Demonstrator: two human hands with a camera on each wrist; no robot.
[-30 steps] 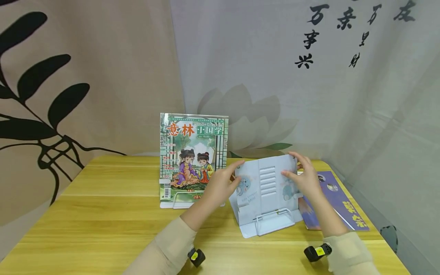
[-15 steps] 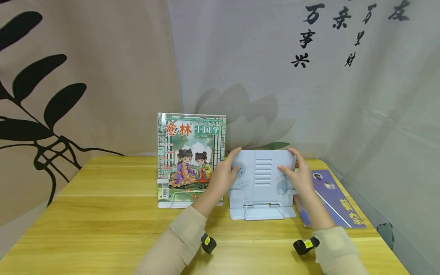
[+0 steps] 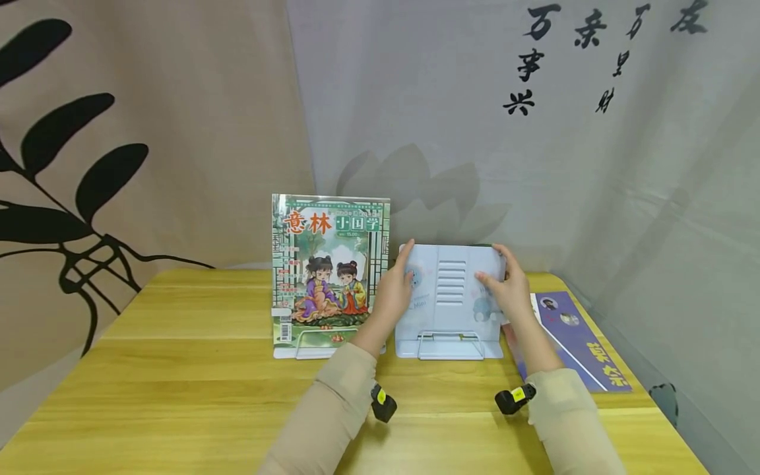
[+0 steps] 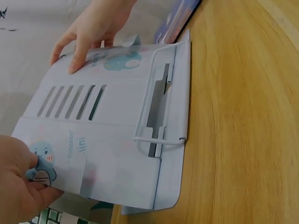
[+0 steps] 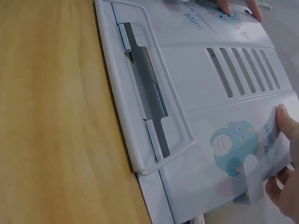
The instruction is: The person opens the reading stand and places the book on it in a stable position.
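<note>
A white metal book stand with blue dinosaur prints, a row of slots and a wire page holder stands tilted back on the table. My left hand grips its left edge, thumb on the front face. Its right edge is held by my right hand, also thumb in front with fingers curled behind. In the right wrist view a small side clip sticks out below the right thumb. Most of the stand's back is hidden.
Left of the stand, a green magazine leans upright on a similar white stand. A purple book lies flat to the right, partly behind my right arm. A printed curtain hangs behind the wooden table.
Both hands have turned the book stand from an angled position to face me squarely. They have also pushed it back, level with the magazine's stand.
</note>
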